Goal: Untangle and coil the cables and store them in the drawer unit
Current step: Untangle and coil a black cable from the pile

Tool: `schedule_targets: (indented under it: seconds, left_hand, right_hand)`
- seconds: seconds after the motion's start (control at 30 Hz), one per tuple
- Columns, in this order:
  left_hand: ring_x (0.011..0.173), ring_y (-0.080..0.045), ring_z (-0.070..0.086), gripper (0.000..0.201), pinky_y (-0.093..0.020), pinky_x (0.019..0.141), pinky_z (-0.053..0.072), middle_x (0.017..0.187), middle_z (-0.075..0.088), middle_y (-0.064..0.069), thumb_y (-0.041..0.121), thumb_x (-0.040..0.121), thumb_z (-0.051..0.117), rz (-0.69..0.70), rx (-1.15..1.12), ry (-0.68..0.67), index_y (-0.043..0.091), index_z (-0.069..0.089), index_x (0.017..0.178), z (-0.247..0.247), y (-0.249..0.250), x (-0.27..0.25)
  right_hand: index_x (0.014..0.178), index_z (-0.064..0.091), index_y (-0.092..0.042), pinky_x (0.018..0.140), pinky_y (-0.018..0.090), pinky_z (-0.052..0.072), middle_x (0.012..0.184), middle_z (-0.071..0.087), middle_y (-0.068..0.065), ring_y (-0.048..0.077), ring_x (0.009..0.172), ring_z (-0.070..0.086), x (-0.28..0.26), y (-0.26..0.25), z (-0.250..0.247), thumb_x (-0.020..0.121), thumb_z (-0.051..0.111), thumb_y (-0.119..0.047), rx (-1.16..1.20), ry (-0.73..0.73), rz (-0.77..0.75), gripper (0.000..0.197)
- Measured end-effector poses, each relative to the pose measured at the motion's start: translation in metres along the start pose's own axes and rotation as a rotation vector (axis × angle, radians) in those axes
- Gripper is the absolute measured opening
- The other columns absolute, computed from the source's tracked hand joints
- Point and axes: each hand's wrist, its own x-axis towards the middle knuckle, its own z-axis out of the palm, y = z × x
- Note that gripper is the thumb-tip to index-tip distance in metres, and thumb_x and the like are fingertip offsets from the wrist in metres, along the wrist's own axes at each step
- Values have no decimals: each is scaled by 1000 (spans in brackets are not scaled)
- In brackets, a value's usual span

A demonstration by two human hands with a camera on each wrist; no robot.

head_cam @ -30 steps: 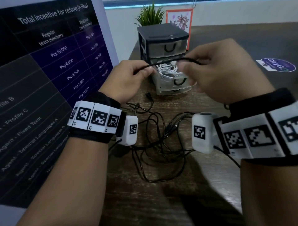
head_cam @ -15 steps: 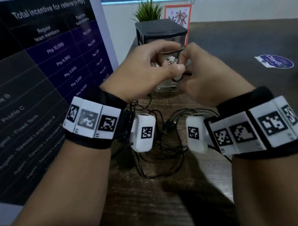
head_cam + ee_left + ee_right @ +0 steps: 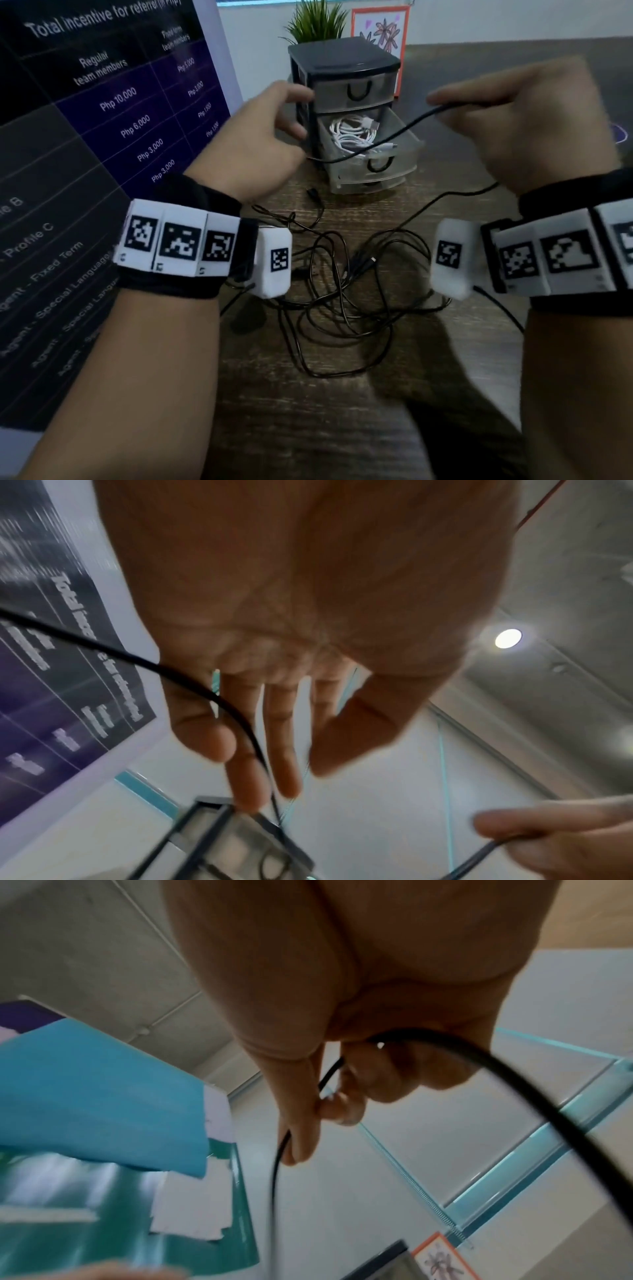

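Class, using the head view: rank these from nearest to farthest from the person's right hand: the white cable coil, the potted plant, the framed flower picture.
From the right hand:
1. White cable coil, in the open middle drawer, to the hand's left.
2. Framed flower picture, behind the drawer unit.
3. Potted plant, behind the unit's far left corner.

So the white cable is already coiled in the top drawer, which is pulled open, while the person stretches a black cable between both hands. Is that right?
Not quite. The head view shows the coiled white cable in the middle drawer, which is pulled open; the top drawer is closed. The rest holds: the right hand pinches the black cable, which runs across the left hand.
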Motion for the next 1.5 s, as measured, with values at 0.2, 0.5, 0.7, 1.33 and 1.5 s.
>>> schedule_targets:
  seconds: [0.2, 0.5, 0.7, 1.33, 1.5]
  left_hand:
    - [98, 2, 62, 65, -18, 84, 54, 112, 65, 8, 31, 80, 79, 163, -123, -215, 38, 48, 136, 19, 24, -8]
    - [65, 5, 49, 21, -8, 57, 39, 67, 52, 17, 10, 87, 67, 339, -210, -238, 20, 49, 83, 27, 40, -14]
    - [45, 3, 50, 33, -9, 44, 35, 57, 63, 4, 6, 96, 53, 125, -286, -175, 17, 64, 67, 26, 32, -12]
    - [48, -20, 23, 37, -27, 47, 15, 45, 30, -4, -2, 73, 22, 130, -1009, 19, 14, 43, 48, 0, 22, -9]
    - [44, -22, 20, 51, -26, 47, 12, 39, 40, -1, -8, 75, 22, 94, -841, 59, 18, 53, 44, -3, 16, -1]
  right_hand:
    - [108, 57, -28, 51, 7, 36, 71, 50, -14, -5, 54, 46, -10, -27, 31, 88, 70, -22, 62, -169, -70, 25]
    - [93, 38, -11, 64, 14, 40, 75, 50, -2, -3, 62, 44, -29, -58, 31, 106, 39, -26, 423, -467, -227, 20]
    - [86, 63, -11, 59, 25, 49, 69, 61, -5, 8, 61, 57, -19, -45, 32, 97, 55, -20, 315, -362, -200, 16]
    - [116, 66, -34, 92, 29, 45, 118, 63, -5, 17, 112, 57, -15, -13, 63, 92, 62, -41, -196, -587, 9, 25]
    - [128, 64, -27, 100, 28, 45, 114, 69, -4, 17, 111, 62, -13, -11, 53, 98, 56, -27, -82, -494, 61, 31]
